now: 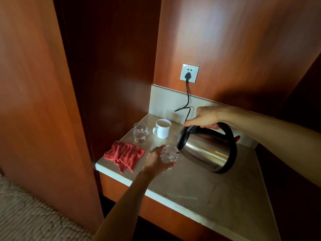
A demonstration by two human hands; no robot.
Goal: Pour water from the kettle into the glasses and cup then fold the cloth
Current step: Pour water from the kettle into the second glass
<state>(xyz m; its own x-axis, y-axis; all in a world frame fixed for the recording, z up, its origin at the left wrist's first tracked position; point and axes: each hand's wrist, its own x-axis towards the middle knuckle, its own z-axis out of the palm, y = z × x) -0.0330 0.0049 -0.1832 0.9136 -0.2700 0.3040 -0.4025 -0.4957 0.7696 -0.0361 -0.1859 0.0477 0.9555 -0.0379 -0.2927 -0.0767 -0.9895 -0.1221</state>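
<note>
My right hand (207,117) grips the black handle of a steel kettle (208,150), which is tilted left with its spout over a clear glass (169,153). My left hand (156,161) holds that glass just above the marble counter (208,188). A second glass (140,132) with water in it stands at the back left. Beside it stands a white cup (162,128), handle to the left. A crumpled red cloth (124,155) lies at the counter's left front corner.
A black cord (187,96) runs from a wall socket (189,73) down to the counter behind the kettle. Wooden panels enclose the counter at the left, back and right. Carpet (26,214) lies at lower left.
</note>
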